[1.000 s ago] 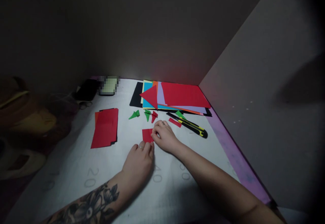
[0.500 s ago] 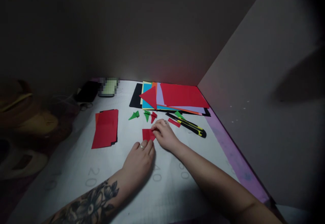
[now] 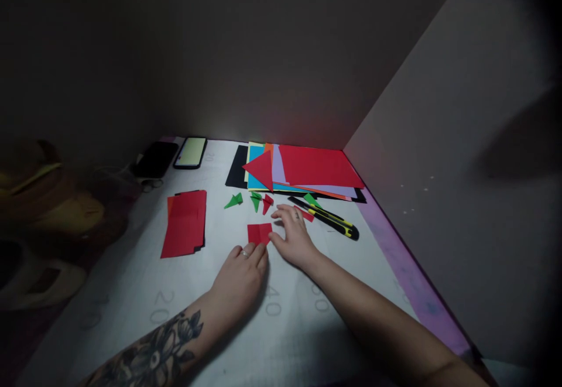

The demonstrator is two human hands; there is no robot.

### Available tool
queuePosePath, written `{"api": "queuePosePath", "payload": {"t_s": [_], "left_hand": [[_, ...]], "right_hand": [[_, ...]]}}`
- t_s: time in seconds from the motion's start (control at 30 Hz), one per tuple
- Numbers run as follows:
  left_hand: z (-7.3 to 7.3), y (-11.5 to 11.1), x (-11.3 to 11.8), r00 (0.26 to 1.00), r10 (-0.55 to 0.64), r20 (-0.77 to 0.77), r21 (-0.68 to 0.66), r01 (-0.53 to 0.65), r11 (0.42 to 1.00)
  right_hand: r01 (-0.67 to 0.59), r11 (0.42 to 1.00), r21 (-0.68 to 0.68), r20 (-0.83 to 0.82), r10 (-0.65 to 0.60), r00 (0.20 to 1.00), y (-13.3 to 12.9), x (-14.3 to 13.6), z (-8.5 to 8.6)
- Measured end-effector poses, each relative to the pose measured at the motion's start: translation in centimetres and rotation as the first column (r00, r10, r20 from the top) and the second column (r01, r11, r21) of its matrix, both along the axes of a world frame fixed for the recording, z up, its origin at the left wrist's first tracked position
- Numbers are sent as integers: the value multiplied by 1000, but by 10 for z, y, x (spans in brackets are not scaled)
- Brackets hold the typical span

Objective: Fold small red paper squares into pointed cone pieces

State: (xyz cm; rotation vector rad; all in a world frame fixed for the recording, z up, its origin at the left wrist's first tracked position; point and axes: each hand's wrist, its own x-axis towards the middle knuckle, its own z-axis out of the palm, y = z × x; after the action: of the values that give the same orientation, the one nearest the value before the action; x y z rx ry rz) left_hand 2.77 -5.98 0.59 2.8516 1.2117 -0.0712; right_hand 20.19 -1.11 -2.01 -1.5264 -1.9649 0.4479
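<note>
So my left hand isn't gripping anything, just fingertips pinning the near edge of a small creased red paper on the bench. Right hand is loose, fingers spread, thumb by the paper's right edge. Utility knife lies beyond it, two folded green pieces past the paper.

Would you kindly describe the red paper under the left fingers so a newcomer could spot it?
On the white sheet, follow the left hand to its fingertips. The red paper lies there, just short of the folded red piece. Unlike that piece, it is nearly flat, with the fingers on its near edge.
</note>
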Motion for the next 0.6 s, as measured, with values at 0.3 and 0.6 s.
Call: {"api": "queuePosePath", "payload": {"t_s": [0.3, 0.6], "left_hand": [[12, -1, -3, 996, 61, -70, -38, -64, 997], [10, -2, -3, 993, 67, -100, -70, -74, 995]], "right_hand": [[53, 997, -56, 45, -51, 998, 1, 0, -2], [7, 997, -78, 61, -2, 998, 1, -1, -1]]}}
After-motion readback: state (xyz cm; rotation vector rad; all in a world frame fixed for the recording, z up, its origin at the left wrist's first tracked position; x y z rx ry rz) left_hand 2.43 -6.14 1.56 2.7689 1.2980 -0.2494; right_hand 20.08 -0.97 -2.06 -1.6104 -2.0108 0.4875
